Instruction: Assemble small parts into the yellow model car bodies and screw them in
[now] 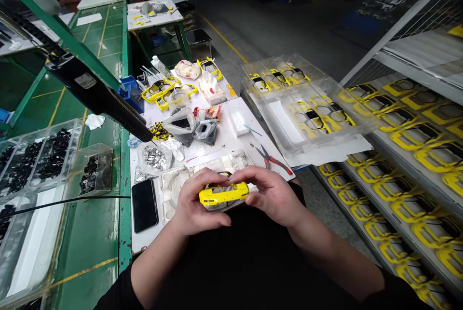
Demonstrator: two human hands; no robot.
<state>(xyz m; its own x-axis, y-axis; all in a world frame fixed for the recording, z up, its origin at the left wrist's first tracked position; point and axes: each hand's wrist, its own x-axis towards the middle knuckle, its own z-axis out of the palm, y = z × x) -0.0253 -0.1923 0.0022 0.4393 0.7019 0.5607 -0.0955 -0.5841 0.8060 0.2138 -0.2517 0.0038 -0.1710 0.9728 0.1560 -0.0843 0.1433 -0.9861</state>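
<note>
A yellow toy car body (224, 195) is held between my two hands, one end facing me, above a whitish moulded rest (175, 182) on the white table. My left hand (197, 201) grips its left side, with the fingers over the top and the thumb below. At its right side, my right hand (271, 194) has fingers curled at the top edge and the thumb near the corner. The fingers partly cover the upper side of the body. Whether a small part sits between the fingertips, I cannot make out.
A phone (144, 205) lies left of the rest, and red-handled pliers (273, 160) lie right. Behind are bags of small black parts (181, 122) and silvery parts (155, 155). A black lamp-like arm (97, 93) reaches in from the left. Clear trays (289, 146) and racks of yellow bodies (408, 131) stand right.
</note>
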